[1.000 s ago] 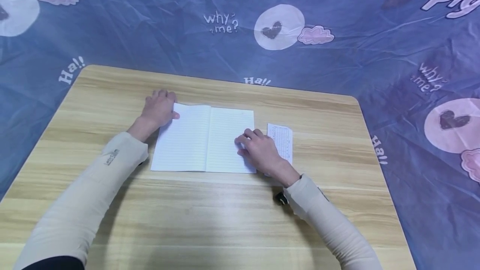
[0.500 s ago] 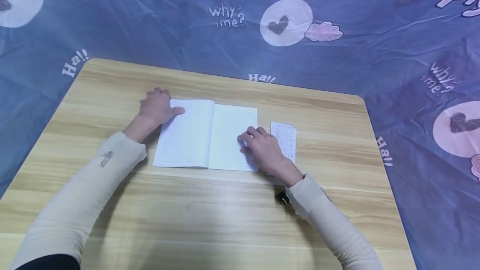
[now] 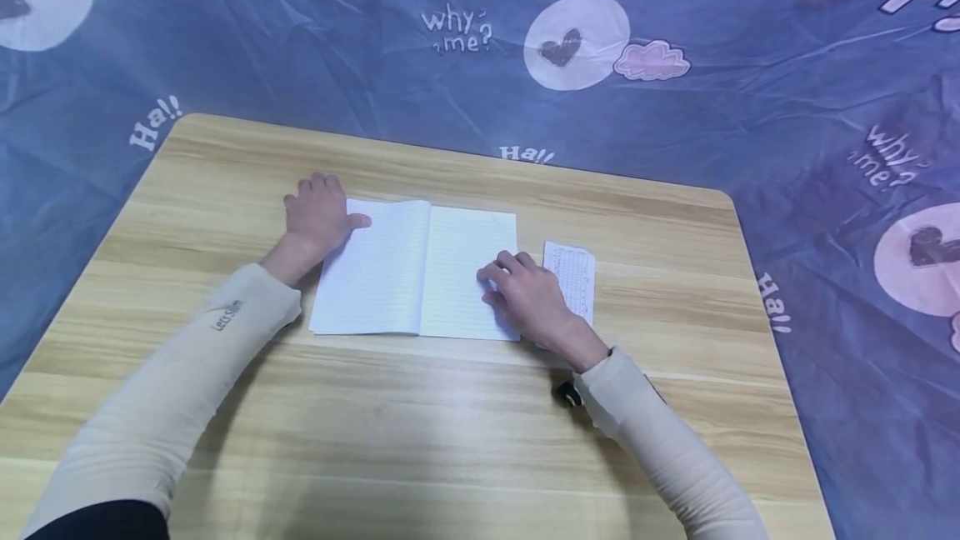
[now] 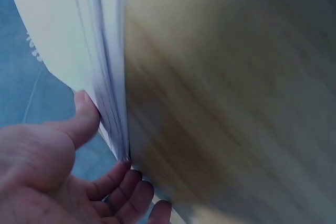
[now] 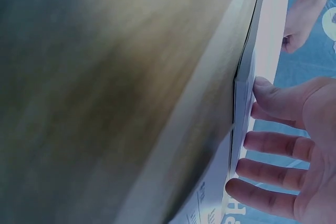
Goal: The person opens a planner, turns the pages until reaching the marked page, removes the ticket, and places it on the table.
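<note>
A notebook (image 3: 465, 240) with ruled white pages lies open flat on the wooden table. At its upper left edge, my left hand (image 3: 318, 213) reaches its thumb over the page while the other fingers lie along the outer side. The left wrist view shows the thumb (image 4: 86, 119) on top of the page stack and the curled index fingertip at the stack's edge. My right hand (image 3: 528, 298) rests over the right page near its outer edge, fingers loosely bent. In the right wrist view its fingers (image 5: 275, 145) look fairly straight and grip nothing.
A small sheet with a printed grid (image 3: 573, 273) lies right of the notebook, partly hidden by my right hand. The wooden table (image 3: 420, 423) ends at the back against a blue printed cloth (image 3: 337, 40).
My left thumb has stretched further right over the left page. My right hand keeps its place on the right page. The head view has shifted slightly.
</note>
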`<state>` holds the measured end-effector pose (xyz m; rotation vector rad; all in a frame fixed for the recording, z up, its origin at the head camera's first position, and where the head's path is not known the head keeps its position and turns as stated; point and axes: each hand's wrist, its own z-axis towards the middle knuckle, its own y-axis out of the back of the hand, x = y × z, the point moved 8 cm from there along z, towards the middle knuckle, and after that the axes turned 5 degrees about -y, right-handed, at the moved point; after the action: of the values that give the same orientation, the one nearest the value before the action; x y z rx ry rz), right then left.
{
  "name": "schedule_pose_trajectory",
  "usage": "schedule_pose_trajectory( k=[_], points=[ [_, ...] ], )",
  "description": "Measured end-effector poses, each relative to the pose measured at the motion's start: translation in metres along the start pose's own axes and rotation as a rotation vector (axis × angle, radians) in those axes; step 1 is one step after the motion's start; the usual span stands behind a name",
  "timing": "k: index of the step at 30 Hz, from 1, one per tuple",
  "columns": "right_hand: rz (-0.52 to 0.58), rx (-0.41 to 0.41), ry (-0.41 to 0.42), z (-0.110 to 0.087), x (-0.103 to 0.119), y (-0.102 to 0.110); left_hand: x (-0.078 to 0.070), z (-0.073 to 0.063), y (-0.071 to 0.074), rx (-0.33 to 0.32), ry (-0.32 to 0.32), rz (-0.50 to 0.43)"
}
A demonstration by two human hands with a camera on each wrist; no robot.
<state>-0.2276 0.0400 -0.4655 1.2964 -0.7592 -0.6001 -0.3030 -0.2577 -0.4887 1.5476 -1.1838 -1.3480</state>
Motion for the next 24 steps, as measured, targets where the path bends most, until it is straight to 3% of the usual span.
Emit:
schedule_pose_trajectory(
  k=[6,10,18,24],
  points=[
    [-0.012,-0.015,0.005,0.000,0.000,0.000,-0.003,0.002,-0.003,-0.006,0.036,0.024],
    [-0.022,-0.028,0.013,0.001,0.000,0.000,0.004,0.006,-0.005,-0.010,0.036,-0.001],
    [-0.020,-0.034,0.015,0.000,-0.002,0.001,0.019,0.008,0.002,0.000,0.028,-0.380],
    [-0.006,-0.024,0.020,0.001,-0.002,0.002,0.031,0.005,0.007,-0.036,0.074,-0.684]
  ],
)
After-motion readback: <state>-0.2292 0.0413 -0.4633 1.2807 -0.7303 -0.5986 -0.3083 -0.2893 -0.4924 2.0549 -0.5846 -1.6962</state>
